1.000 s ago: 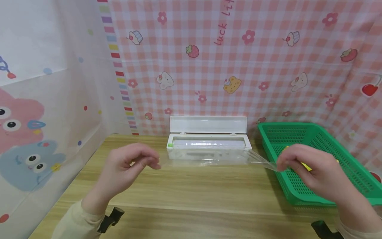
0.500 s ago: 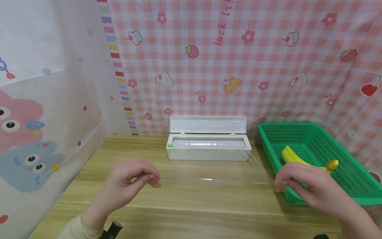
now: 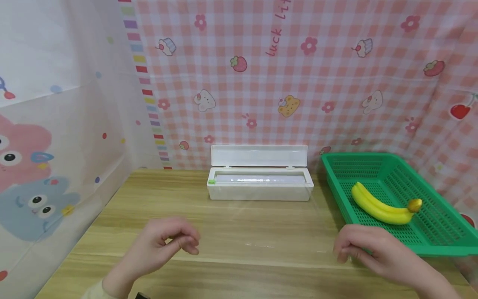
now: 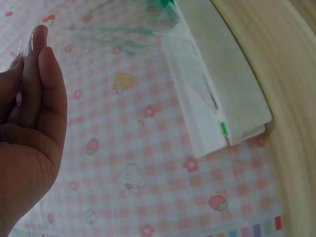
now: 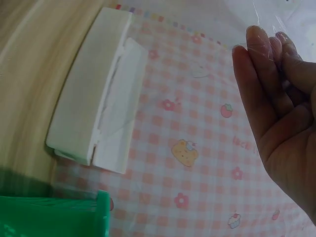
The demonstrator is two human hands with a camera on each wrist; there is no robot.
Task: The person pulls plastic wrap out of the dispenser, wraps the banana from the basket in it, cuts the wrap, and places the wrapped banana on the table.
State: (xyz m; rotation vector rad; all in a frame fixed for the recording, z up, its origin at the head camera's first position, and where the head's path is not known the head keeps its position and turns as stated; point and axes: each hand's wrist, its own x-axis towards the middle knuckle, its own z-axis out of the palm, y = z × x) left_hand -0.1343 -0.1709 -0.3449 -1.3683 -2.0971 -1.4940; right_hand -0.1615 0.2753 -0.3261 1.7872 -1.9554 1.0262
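A white cling film dispenser (image 3: 260,192) stands at the back of the table, its lid (image 3: 259,156) raised and the roll (image 3: 261,179) showing inside. Clear cling film (image 3: 258,246) stretches from it toward me, seen mostly by its glints. My left hand (image 3: 162,247) pinches one front corner between thumb and fingers. At the other corner, my right hand (image 3: 373,253) pinches the film; wrinkled film shows at its fingertips (image 5: 258,37) in the right wrist view. A small green slider (image 3: 211,182) sits at the dispenser's left end. Much of the film's outline cannot be made out.
To the right stands a green plastic basket (image 3: 336,195) with yellow bananas (image 3: 384,209) in it, close to my right hand. A pink checked cloth (image 3: 254,83) hangs behind the wooden table (image 3: 231,278), and a printed white cloth (image 3: 86,137) hangs at the left.
Both hands have come down and toward me, drawing more film out of the dispenser. The right hand has moved off the bananas, which now show fully. The dispenser stays in place.
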